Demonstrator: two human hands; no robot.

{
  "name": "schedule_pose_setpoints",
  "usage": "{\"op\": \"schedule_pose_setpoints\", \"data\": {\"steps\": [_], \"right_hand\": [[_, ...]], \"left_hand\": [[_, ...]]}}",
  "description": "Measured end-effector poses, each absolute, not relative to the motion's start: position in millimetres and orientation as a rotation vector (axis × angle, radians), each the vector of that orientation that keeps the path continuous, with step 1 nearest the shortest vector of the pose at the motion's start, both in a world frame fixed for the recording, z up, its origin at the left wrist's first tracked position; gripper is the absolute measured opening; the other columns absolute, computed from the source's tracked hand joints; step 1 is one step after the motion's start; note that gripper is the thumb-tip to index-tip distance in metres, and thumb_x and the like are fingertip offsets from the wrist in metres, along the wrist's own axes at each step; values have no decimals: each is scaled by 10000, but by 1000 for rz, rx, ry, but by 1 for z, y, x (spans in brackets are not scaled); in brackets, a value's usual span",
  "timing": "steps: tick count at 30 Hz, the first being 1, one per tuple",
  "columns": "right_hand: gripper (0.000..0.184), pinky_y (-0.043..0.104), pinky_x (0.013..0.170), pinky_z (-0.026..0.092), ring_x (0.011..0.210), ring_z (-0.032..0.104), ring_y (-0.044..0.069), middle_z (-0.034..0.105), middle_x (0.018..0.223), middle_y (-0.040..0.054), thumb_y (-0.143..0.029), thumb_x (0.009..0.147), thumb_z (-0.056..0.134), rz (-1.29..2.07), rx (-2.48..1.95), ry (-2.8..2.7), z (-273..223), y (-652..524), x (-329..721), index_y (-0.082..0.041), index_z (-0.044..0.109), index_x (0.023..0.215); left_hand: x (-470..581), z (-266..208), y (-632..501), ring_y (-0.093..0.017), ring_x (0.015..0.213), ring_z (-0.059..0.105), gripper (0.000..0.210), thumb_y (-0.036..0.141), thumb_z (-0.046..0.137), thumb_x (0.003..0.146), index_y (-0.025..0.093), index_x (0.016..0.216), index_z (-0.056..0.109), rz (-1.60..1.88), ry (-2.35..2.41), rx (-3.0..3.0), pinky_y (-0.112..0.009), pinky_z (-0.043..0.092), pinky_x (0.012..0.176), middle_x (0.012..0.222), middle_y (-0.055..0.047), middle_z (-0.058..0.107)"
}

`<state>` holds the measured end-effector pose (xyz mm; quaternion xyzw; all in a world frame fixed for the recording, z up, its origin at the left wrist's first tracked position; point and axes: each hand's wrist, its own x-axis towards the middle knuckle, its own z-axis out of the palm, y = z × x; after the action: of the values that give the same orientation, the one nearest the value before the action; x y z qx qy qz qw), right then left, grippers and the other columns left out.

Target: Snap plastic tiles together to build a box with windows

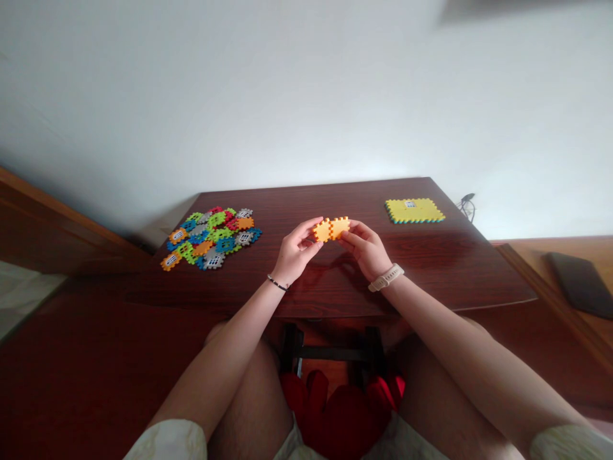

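My left hand [297,249] pinches an orange toothed building tile [322,231] between thumb and fingers. A second orange toothed tile [340,227] is gripped in my right hand [364,246]. The two tiles meet edge to edge above the middle of the table; whether their teeth are fully locked I cannot tell. To the left lies a loose pile of interlocking tiles [218,223] in green, blue, red, grey and orange, several with window grids.
The dark wooden table [431,255] stands against a pale wall. Toward its back right lies a yellow toothed panel [419,209] over a green-edged one, with a small window piece on top. A black cable [468,204] hangs beyond the right edge; a dark flat object [579,284] lies further right.
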<state>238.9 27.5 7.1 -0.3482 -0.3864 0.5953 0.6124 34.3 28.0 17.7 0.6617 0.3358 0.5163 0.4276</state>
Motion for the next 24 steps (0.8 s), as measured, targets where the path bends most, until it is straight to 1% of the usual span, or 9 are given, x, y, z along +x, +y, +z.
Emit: {"op": "schedule_pose_setpoints", "data": {"steps": [6,10,13,16,20,24], "right_hand": [[408,366,947,604,1049,712,213,777,1152,23,-452,721,968,1331,-826,-921,6,28,239,-292,785,1049],[427,384,951,610,1075,719,229,776,1197,37,-491,742,942,1307,-851,-958,6,28,240,-298,776,1084],[462,384,956,610,1093,719,233,778,1225,42,-504,744,939,1297,-860,-969,6,28,240,-297,785,1127],[462,388,960,606,1090,718,234,786,1211,37,-494,733,954,1290,-850,-952,7,28,240,-299,802,1124],[447,370,930,603,1070,718,223,796,1201,24,-477,717,969,1298,-850,-920,7,28,239,-305,815,1100],[456,356,886,600,1059,722,222,796,1204,27,-485,727,957,1293,-877,-940,7,28,241,-302,805,1116]], "left_hand": [[34,18,29,-312,1369,694,539,306,808,937,221,1456,688,1289,846,1658,-431,608,1118,1546,-138,679],[34,18,29,-322,1366,693,536,322,809,940,225,1454,693,1280,853,1676,-452,599,1129,1543,-139,680],[34,17,29,-324,1365,694,536,325,812,934,227,1448,697,1273,858,1681,-449,602,1121,1546,-138,679],[34,17,30,-324,1355,701,542,311,813,924,226,1446,699,1263,858,1666,-443,611,1101,1546,-139,680],[34,16,30,-324,1344,708,542,303,812,922,225,1446,698,1249,853,1658,-448,613,1094,1542,-140,683],[34,16,30,-324,1343,710,550,301,816,919,217,1449,694,1240,857,1646,-443,617,1087,1535,-143,688]]}}
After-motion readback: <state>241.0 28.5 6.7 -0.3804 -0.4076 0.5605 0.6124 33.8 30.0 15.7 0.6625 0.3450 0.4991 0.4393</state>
